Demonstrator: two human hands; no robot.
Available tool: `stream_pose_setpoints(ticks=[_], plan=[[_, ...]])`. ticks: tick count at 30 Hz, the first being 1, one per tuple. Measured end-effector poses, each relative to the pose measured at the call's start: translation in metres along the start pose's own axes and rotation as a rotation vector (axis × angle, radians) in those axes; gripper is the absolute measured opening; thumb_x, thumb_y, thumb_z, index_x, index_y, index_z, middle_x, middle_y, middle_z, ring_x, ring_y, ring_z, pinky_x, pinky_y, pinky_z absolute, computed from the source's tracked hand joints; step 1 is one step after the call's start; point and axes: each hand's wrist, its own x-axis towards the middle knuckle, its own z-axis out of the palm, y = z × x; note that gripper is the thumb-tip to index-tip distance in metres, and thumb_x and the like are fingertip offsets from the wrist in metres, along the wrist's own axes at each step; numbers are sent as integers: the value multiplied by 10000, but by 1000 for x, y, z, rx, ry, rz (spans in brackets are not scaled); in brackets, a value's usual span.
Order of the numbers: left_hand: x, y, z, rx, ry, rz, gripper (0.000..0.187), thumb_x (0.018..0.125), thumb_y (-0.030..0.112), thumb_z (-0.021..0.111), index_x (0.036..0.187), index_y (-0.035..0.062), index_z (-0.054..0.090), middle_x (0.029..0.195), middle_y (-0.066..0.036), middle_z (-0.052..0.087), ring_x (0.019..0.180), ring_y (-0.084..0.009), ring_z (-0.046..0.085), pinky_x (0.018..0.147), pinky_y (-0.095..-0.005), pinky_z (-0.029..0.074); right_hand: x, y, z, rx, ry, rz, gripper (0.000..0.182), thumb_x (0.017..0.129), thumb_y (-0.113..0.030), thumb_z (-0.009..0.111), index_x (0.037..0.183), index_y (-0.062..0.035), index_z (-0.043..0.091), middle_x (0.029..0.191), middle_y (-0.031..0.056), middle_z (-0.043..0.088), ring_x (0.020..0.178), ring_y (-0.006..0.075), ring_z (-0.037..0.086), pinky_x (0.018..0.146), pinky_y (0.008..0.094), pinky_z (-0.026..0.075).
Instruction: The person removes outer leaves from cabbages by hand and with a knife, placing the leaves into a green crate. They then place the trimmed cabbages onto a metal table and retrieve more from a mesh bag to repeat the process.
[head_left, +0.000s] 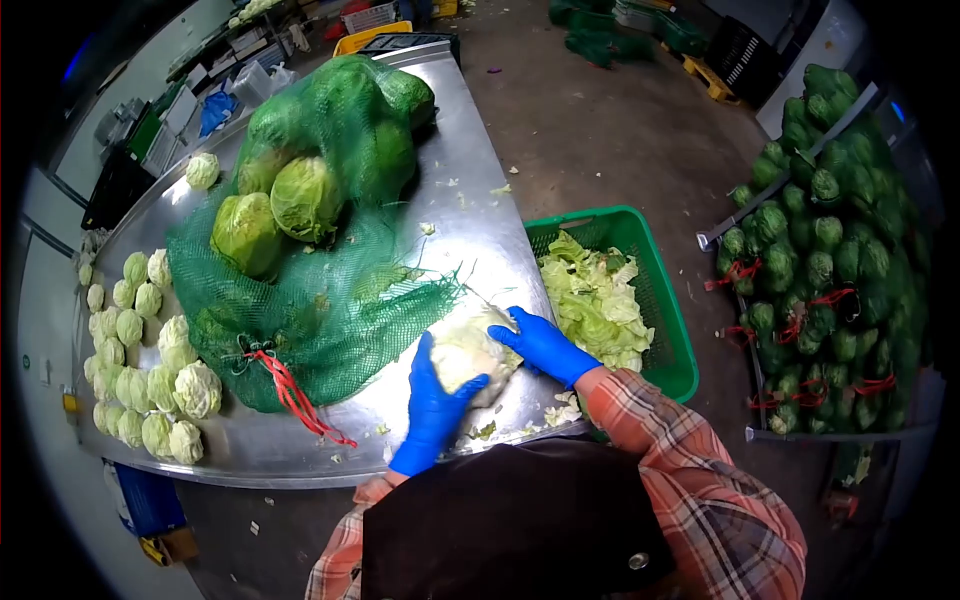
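A pale, trimmed cabbage [463, 347] sits at the near right edge of the steel table, held between my two blue-gloved hands. My left hand [436, 400] cups its near left side, thumb and fingers spread around it. On the upper right side, my right hand [545, 347] grips the same cabbage with bent fingers. Just left of it lies a green mesh sack [300, 310] with a red tie [290, 395]. Green cabbages [306, 198] show at the sack's far end, some still under the mesh. Loose leaf scraps [562, 410] lie by my right wrist.
A green crate [680, 345] of stripped leaves [595, 300] stands against the table's right side. Several trimmed cabbages [130, 385] are grouped on the left of the steel table [460, 190]. Stacked cabbage sacks [830, 260] fill a metal-framed rack at right.
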Motion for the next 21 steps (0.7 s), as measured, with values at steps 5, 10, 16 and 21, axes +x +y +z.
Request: stream_pose_setpoints(ticks=[5,10,16,21], plan=[[-12,-3,-67,-718,-163,-282,949,718,183,814,1455,-2,245,1381,-184,420,1260,-265,449,1041,-374,395,-8,24,-1,489,-25,286,458,902,-347,618,1206,-28,492,663,40,516,411,118,483,385,262,413],[-17,-56,-36,-444,128,-210,1050,662,303,870,1447,-11,247,1358,-194,445,1230,-283,474,1017,-380,418,-16,3,-20,152,50,50,681,905,-495,572,1409,-90,358,1128,196,599,647,262,628,590,345,522],[-9,3,-20,48,76,-20,1280,549,382,927,1463,-58,146,1352,-251,436,1231,-310,481,1012,-395,428,-26,-40,9,-261,-33,-550,760,941,-497,482,1527,-201,99,1395,251,435,981,420,631,857,456,514],[-1,17,-22,57,-27,-25,1255,543,322,936,1461,-66,172,1431,-240,369,1307,-309,420,1065,-404,385,-14,-51,9,-269,-174,-279,686,945,-452,494,1499,-163,211,1364,213,487,991,400,630,849,448,514]])
